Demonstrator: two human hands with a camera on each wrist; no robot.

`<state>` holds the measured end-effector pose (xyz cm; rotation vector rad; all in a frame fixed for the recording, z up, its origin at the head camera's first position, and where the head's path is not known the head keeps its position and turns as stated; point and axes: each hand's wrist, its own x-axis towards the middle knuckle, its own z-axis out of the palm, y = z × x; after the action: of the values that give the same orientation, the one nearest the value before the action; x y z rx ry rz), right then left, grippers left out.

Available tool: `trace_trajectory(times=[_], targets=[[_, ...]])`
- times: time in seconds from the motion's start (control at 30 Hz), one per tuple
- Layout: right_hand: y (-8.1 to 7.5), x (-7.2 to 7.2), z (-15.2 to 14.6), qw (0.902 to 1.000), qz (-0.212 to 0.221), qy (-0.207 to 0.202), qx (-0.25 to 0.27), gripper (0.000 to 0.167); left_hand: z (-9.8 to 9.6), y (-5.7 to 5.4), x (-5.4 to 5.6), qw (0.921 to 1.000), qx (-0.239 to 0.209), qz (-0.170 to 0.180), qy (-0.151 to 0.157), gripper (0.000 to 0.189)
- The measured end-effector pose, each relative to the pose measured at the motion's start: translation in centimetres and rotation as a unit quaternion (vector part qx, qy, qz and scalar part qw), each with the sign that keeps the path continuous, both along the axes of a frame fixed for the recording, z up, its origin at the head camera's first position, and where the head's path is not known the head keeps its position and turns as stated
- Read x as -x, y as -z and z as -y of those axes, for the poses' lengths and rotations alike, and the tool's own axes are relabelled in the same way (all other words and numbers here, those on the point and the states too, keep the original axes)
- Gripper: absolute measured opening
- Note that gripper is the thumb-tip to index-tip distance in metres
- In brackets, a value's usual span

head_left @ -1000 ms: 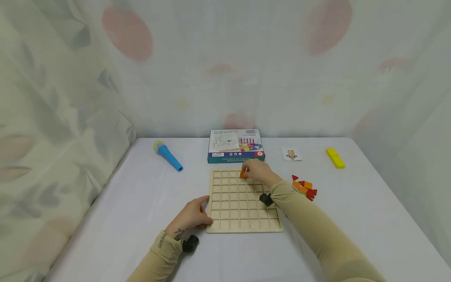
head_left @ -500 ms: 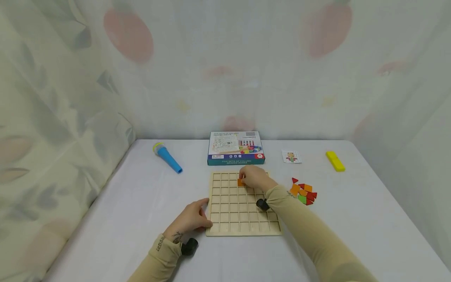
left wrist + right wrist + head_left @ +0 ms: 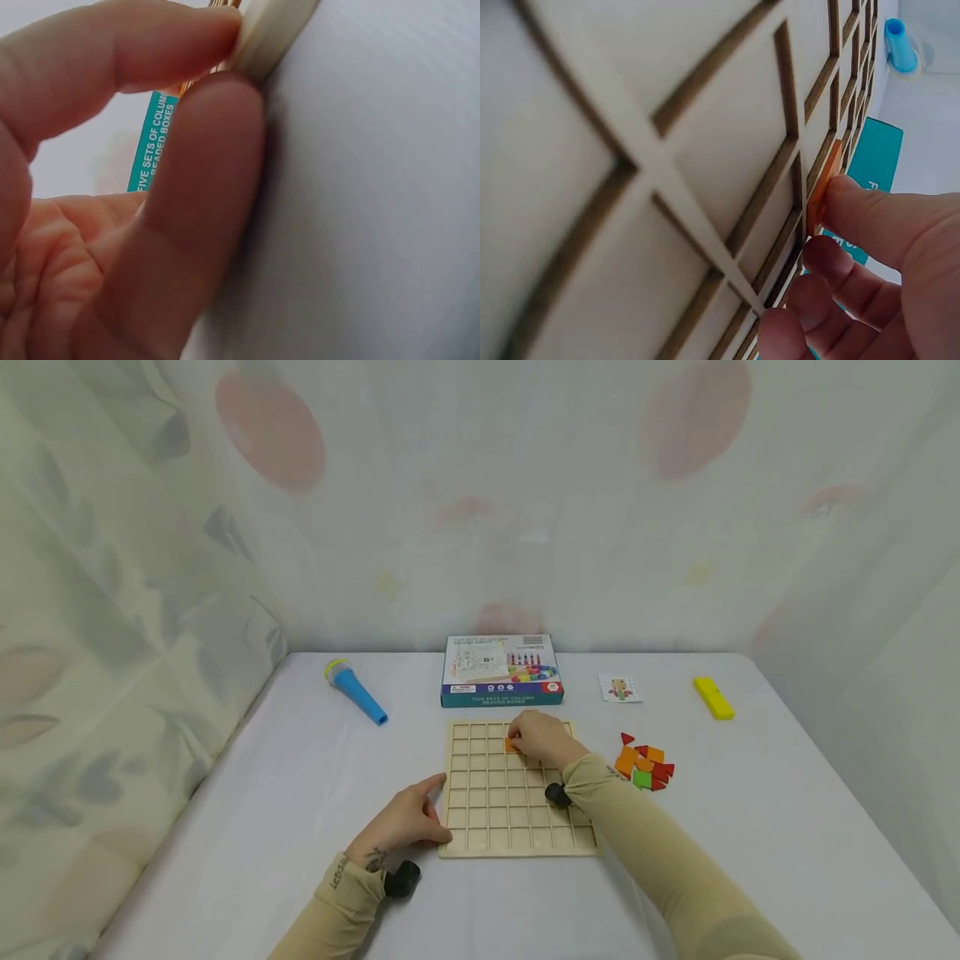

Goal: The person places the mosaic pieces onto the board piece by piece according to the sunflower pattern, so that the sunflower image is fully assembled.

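Observation:
A pale wooden grid board (image 3: 498, 797) lies flat on the table. My left hand (image 3: 405, 817) is at the board's left side, its thumb and forefinger spread along the edge. In the left wrist view, the forefinger's tip touches the board's rim (image 3: 274, 37) and the thumb is right beside it. Over the board's far rows, my right hand (image 3: 542, 737) holds a small orange tile (image 3: 510, 745) by thumb and forefinger. The right wrist view has this orange tile (image 3: 823, 184) tilted close against the grid, the thumb on its face, the other fingers loosely bent.
Beyond the board stands a boxed toy set (image 3: 501, 672). Right of the board lies a pile of red, orange and green tiles (image 3: 643, 763). A pattern card (image 3: 619, 688) and a yellow box (image 3: 713, 697) are farther back. At back left is a blue toy microphone (image 3: 358, 692).
My right hand has brought the orange tile slightly left and nearer from the board's far edge, then stayed almost still. The left hand has kept its place at the board's edge.

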<state>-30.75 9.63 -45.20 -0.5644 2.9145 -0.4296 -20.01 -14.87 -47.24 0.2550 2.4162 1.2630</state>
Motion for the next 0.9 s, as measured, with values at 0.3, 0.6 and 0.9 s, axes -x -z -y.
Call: trace_trajectory(times=[0.3, 0.6, 0.9], targets=[[-2.2, 0.2, -4.3, 0.9981, 0.011, 0.031, 0.052, 0.03, 0.3, 0.2, 0.2, 0.9999, -0.006, 0.013, 0.001, 0.098], [-2.4, -0.6, -13.3, 0.9881, 0.043, 0.147, 0.009, 0.029, 0.6, 0.1, 0.3, 0.999, -0.033, 0.028, 0.012, 0.099], [-1.1, -1.3, -15.6, 0.9773, 0.09, 0.192, -0.009, 0.025, 0.6, 0.3, 0.3, 0.9986, -0.039, 0.034, 0.01, 0.1]])
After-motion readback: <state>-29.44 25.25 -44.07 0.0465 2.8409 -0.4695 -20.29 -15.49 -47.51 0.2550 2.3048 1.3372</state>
